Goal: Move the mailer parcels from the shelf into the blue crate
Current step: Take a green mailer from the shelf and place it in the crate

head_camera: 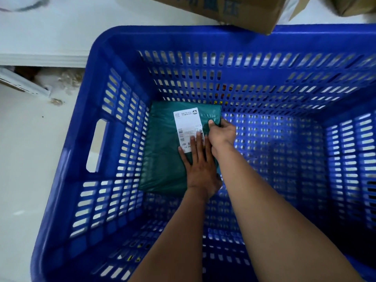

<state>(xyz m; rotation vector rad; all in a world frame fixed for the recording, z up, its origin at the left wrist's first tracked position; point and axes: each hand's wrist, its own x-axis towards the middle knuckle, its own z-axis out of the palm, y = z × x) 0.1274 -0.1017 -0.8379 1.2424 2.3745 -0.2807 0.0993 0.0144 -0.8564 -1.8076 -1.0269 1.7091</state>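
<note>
1. Head view, placement: a flat dark-green plastic mailer parcel with a white printed shipping label lies on the perforated floor of the large blue slotted plastic crate, tucked into the far-left corner against the left wall. That corner spot probably leaves the rest of the floor free for more parcels.
2. Head view, hands: the left hand lies flat on the parcel with its fingers straight, some reaching onto the label, seemingly pressing it down so it sits level. The right hand curls round the parcel's right edge, thumb on top, likely steadying or nudging it into the corner.
3. Head view, hidden: the right hand's fingers under the edge cannot be seen, and the label text is too small to read.
4. Head view, cut off: a brown cardboard box overhangs the crate's far rim, cropped at the top. A white ledge shows at upper left; whether it is the shelf, and whether parcels remain there, cannot be told.
</note>
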